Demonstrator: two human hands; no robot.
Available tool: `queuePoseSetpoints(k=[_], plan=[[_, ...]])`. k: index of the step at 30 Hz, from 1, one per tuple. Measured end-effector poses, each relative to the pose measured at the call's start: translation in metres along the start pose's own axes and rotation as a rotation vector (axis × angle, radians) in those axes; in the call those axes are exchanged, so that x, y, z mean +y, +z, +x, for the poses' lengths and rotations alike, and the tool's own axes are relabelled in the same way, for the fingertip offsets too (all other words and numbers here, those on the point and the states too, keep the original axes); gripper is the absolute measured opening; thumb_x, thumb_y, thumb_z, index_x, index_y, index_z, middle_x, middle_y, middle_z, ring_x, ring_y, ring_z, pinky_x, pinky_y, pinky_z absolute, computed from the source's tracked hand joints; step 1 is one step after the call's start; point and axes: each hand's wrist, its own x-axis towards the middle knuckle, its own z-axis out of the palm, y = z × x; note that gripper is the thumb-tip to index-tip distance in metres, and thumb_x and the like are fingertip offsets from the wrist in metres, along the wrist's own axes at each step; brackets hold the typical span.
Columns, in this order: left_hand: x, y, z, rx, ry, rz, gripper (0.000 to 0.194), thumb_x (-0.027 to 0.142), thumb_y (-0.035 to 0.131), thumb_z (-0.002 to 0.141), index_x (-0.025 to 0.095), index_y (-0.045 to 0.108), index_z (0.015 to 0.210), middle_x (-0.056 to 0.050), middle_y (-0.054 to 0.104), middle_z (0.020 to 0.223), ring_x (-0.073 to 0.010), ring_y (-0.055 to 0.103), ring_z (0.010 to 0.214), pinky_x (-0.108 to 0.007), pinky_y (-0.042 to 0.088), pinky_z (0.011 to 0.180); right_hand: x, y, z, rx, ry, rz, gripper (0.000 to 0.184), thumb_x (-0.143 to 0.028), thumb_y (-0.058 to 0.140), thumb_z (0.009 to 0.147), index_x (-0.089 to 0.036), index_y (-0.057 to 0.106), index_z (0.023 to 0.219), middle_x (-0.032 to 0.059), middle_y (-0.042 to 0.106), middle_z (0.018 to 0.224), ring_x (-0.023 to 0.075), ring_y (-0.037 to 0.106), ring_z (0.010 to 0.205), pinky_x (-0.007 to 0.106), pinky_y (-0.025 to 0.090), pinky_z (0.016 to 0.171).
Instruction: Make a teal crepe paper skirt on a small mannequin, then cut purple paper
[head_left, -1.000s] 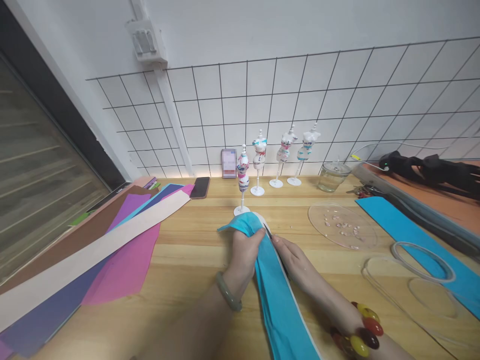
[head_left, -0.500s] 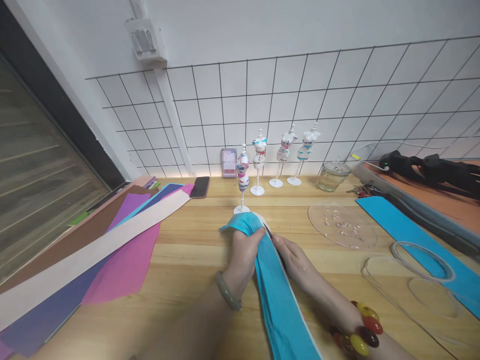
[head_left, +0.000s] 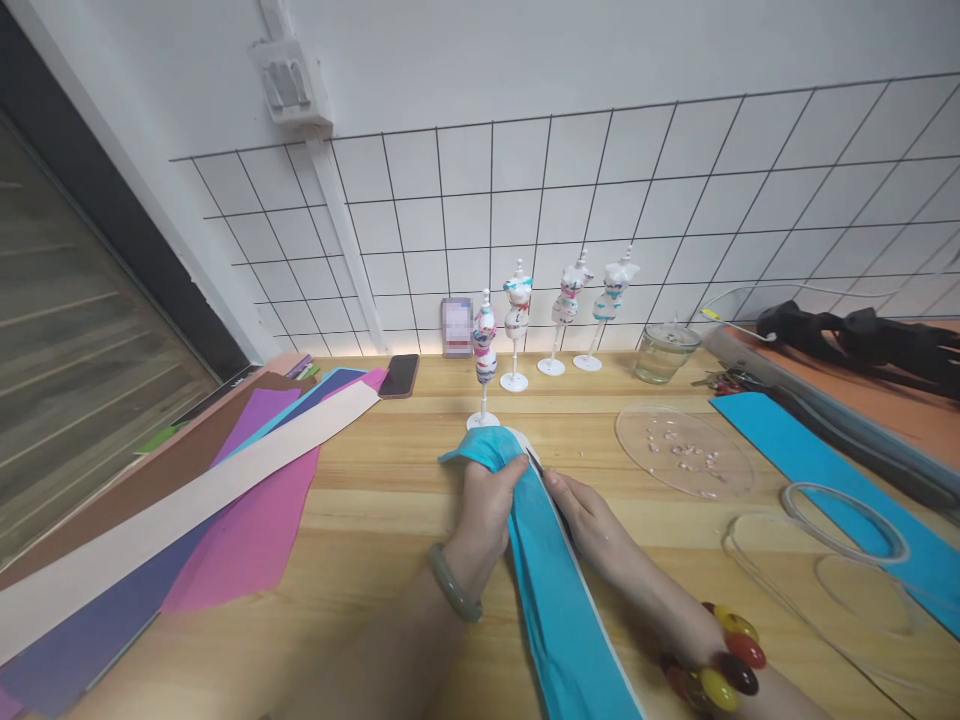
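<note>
The fingers of the left hand [head_left: 484,505] were closed on the blue strip [head_left: 559,590], the thumb pressed on top near its curved far end. The fingers of the right hand [head_left: 596,525] were closed around a thin dark tool [head_left: 546,480] lying along the strip's white-edged right side; most of the tool was hidden, so its kind could not be told. The strip ran from just in front of the nearest dress-form figure down between the forearms and out of view at the bottom, with lengthwise creases in it. A pale green bangle [head_left: 452,588] circled the left wrist, and a bracelet of big beads [head_left: 731,655] sat around the right.

Beyond the hands, four small dress-form figures [head_left: 485,340] stood upright on round white bases. A small upright screen [head_left: 457,328] was behind the nearest one, with a dark phone [head_left: 400,376] lying flat to its left. Further left, coloured sheets [head_left: 247,540] overlapped, a long pale strip [head_left: 187,480] across them. On the right, a clear round plate [head_left: 637,455] held small shiny pieces [head_left: 686,451], and a glass of clear liquid [head_left: 664,355] stood behind it. A pale coil [head_left: 795,500] rested partly over a flat blue sheet [head_left: 765,430] on the wooden surface [head_left: 375,560].
</note>
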Motion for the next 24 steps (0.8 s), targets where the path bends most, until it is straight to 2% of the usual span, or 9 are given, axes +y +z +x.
queuePoseSetpoints(k=[15,24], plan=[[0.0012,0.0009,-0.0001,0.02,-0.02,0.002,0.025,0.024,0.073,0.055,0.013,0.061,0.074,-0.002,0.063,0.068,-0.0148,0.059,0.06,-0.028,0.048,0.061,-0.0026,0.0002,0.0,0.003,0.001,-0.025,0.043,-0.051,0.033,0.085,-0.016,0.053,0.07,0.0014,0.055,0.069,0.0168,0.05,0.067,0.028,0.042,0.066],[0.0011,0.0011,0.0001,0.007,-0.01,0.012,0.024,0.023,0.072,0.058,0.014,0.06,0.076,-0.002,0.063,0.069,-0.0145,0.059,0.061,-0.029,0.048,0.061,-0.0053,0.0002,-0.0005,0.011,0.006,-0.037,0.042,-0.051,0.033,0.086,-0.017,0.051,0.067,0.0004,0.053,0.066,0.0164,0.049,0.065,0.027,0.041,0.063]])
